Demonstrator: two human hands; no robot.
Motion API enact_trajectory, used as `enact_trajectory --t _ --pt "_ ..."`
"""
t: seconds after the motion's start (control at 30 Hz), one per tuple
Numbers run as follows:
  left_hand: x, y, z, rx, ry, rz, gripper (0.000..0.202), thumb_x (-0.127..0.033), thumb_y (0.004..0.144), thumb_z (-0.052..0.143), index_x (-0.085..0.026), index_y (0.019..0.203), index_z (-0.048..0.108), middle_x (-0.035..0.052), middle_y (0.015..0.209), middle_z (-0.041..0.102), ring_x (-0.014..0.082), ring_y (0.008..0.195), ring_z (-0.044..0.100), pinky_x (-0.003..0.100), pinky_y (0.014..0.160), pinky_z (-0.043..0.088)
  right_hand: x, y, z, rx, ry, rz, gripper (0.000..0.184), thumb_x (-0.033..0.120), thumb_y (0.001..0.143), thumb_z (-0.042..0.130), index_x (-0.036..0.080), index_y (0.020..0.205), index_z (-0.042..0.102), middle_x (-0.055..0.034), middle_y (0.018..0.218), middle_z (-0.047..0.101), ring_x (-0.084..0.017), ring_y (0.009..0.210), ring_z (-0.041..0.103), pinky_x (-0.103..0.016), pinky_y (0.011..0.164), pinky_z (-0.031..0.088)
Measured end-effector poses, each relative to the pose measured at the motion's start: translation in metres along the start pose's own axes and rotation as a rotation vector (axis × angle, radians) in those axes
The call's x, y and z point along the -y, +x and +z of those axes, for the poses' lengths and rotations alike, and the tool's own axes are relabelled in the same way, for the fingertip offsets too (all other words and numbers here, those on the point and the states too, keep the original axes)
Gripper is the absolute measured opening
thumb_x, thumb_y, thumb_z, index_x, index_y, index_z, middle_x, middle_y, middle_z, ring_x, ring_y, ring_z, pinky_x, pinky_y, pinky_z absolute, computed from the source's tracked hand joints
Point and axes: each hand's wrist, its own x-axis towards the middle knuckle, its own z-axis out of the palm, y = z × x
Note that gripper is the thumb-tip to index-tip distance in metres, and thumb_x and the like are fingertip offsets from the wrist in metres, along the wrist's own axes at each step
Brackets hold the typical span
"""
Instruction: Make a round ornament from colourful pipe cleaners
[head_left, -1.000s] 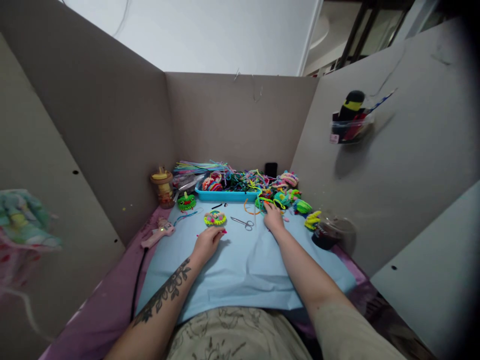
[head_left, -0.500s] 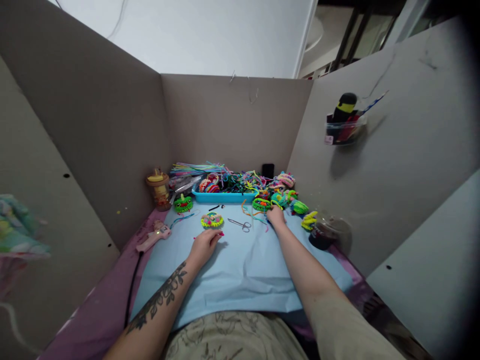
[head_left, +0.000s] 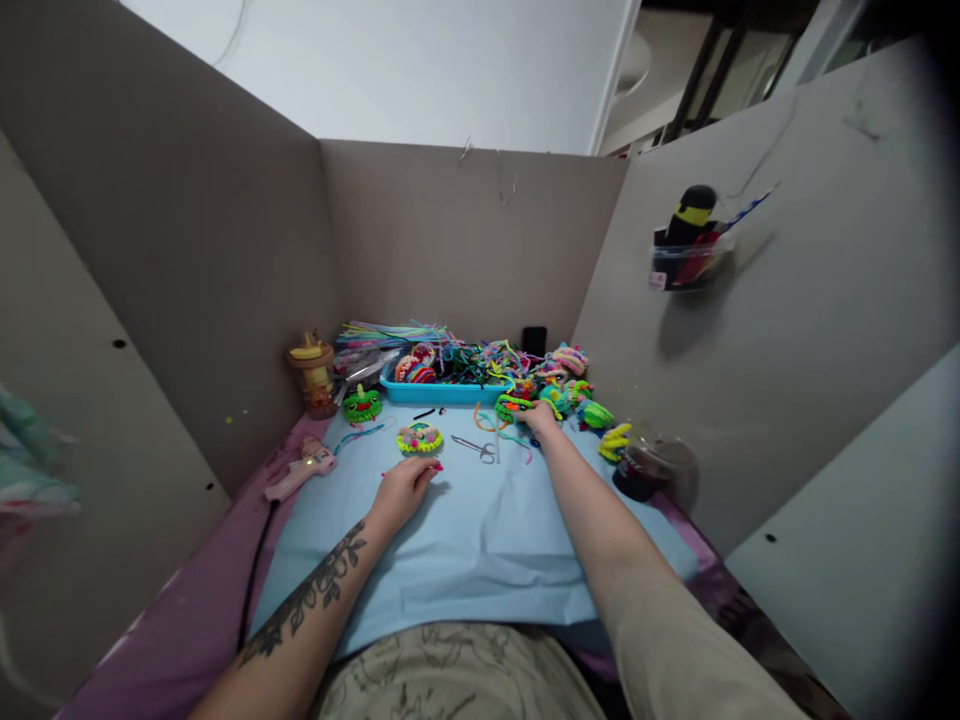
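My left hand (head_left: pixel 405 487) rests on the light blue sheet (head_left: pixel 480 540), fingers curled around a thin pink strand, just below a round yellow-and-pink pipe-cleaner figure (head_left: pixel 419 438). My right hand (head_left: pixel 540 421) reaches to the far right of the sheet with its fingers closed on a green pipe-cleaner figure (head_left: pixel 510 407) at the edge of a colourful pile. Small scissors (head_left: pixel 475 446) lie between the two hands.
A blue tray (head_left: pixel 442 392) of pipe cleaners stands at the back. A green figure (head_left: pixel 362 404) and a yellow-lidded jar (head_left: pixel 311 372) sit back left, a pink glue gun (head_left: pixel 300 470) left. A dark cup (head_left: pixel 645 466) stands right. Cardboard walls enclose the desk.
My right hand has closed on the green figure at the pile's edge and shifted it slightly left. The left hand stays put on the sheet.
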Motion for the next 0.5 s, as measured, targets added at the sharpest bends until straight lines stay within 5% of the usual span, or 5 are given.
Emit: enact_trajectory --t 0.23,0.5 --pt "-0.001 0.0 -0.001 -0.002 0.001 -0.004 0.021 -0.028 0.089 0.048 -0.02 0.096 0.065 0.0052 0.094 0.071 0.0181 0.089 0.064 0.03 0.081 0.049 0.003 -0.006 0.015 -0.097 0.095 0.041 0.046 0.008 0.051 0.069 0.014 0.094 0.054 0.0062 0.057 0.054 -0.012 0.047 0.054 -0.022 0.043 0.045" --pt "0.002 -0.001 0.001 0.008 -0.01 0.0 0.021 -0.028 0.089 0.048 -0.02 0.097 0.065 0.0053 0.095 0.071 0.0184 0.089 0.064 0.031 0.082 0.048 -0.011 -0.025 0.013 0.017 0.082 -0.062 0.03 0.014 0.05 0.063 0.013 0.08 0.061 0.0025 0.054 0.059 -0.016 0.051 0.059 -0.028 0.053 0.05"
